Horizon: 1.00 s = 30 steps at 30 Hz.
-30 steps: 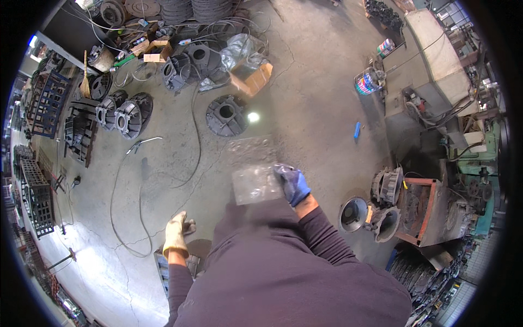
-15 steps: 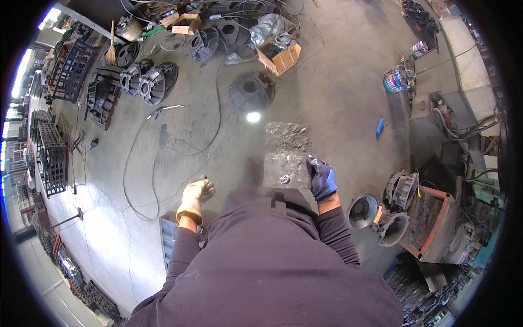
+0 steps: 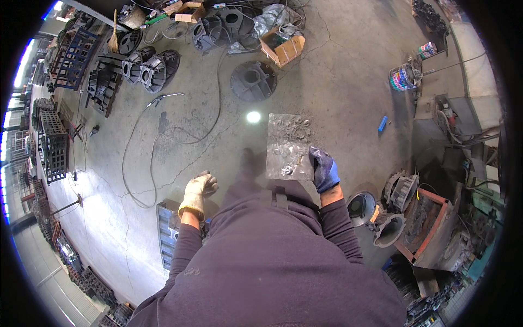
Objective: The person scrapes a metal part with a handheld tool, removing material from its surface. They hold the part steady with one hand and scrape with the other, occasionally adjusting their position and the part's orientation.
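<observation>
Near the front of the person's right thigh, seen from above, the right hand point(image 3: 324, 170), in a dark-and-blue work glove, pinches the right edge of a flat, rectangular, grey metal-looking plate point(image 3: 274, 163); this grip is pressed together on that edge. The plate sits in front of the person's body, its far half covered with dark crumbly debris point(image 3: 289, 128), its near half paler and scattered with shiny bits.

Well to the left of the plate, the left hand point(image 3: 197, 193), in a cream-coloured glove with greyish fingertips, hangs with fingers curled; whether this grip is fully closed cannot be told. Beside the left forearm is a partly hidden blue slatted object point(image 3: 165, 234).

Beyond the plate, a dark grey round metal casting point(image 3: 256, 94) with a central hole lies on the bare concrete floor point(image 3: 338, 98). Behind it stands an open brown cardboard box point(image 3: 289, 52). To the left, a thin grey hose point(image 3: 124, 169) loops across the floor. To the right lie a small bright-blue object point(image 3: 382, 123) and, farther off, a multicoloured bucket point(image 3: 402, 79). Nearer on that side, a rust-red metal frame point(image 3: 433, 240) stands beside hollow round castings point(image 3: 362, 207).
</observation>
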Motion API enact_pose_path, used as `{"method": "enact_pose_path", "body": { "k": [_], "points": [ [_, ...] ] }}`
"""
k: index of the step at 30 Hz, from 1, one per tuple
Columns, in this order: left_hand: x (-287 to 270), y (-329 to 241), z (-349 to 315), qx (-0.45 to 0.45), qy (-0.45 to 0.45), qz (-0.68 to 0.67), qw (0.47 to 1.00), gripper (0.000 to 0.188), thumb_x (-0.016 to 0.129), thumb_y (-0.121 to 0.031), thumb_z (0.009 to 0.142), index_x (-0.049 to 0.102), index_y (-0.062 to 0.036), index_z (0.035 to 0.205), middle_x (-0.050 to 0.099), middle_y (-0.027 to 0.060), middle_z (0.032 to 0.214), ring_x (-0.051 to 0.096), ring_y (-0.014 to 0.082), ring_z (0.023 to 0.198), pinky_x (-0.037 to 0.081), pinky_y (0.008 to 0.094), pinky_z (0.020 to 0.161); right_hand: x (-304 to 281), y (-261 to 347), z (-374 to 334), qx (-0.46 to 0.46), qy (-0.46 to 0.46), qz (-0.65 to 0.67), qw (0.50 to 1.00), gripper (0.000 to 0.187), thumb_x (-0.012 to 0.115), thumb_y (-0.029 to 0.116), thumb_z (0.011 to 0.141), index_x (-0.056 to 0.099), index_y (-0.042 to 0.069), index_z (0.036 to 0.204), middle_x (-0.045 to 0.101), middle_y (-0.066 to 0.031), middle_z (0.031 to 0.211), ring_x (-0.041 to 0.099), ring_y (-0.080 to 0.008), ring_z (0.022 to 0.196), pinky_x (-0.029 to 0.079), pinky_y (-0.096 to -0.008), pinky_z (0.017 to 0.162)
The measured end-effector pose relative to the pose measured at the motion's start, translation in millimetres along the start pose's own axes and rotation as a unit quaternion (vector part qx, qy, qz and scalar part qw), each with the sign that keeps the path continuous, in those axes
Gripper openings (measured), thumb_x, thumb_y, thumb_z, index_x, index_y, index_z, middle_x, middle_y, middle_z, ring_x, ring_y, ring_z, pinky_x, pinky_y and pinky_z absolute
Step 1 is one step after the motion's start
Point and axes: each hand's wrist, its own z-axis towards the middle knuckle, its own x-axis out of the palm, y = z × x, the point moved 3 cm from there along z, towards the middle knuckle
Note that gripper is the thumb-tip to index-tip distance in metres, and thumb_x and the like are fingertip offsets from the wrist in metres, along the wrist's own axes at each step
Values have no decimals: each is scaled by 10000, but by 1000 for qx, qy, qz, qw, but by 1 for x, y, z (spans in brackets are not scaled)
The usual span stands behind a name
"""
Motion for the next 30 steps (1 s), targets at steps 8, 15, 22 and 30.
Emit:
{"method": "enact_pose_path", "body": {
  "k": [8,15,22,30],
  "points": [
    [43,-21,-8,15,3,-7,1000,426,680,-145,1049,508,-94,1435,736,170,1005,752,317,785,666,434,694,-20,11,28,-128,42,-120,984,302,648,150,1045,747,-69,1228,767,-93,1205,712,-166,1089,566,-291,989],
    [62,-39,0,16,-19,2,1000,398,688,-135,1033,537,-102,1400,745,174,1003,752,308,789,668,431,700,-30,13,53,-99,-5,-57,993,318,637,159,1051,749,-66,1246,768,-102,1217,710,-159,1090,562,-292,1000],
    [94,-108,69,-19,-34,73,997,407,698,-138,1017,587,-55,1400,776,189,1034,780,317,795,667,414,702,-28,28,84,24,-125,67,990,358,635,163,1037,731,-82,1280,761,-118,1248,694,-188,1141,534,-328,1061],
    [170,-233,170,22,21,325,945,281,579,-185,1033,641,-97,773,671,23,762,660,182,645,543,302,633,-4,65,109,51,-218,108,969,407,644,226,1051,705,-60,1334,742,-123,1258,696,-226,1150,545,-371,1051]
  ]
}}
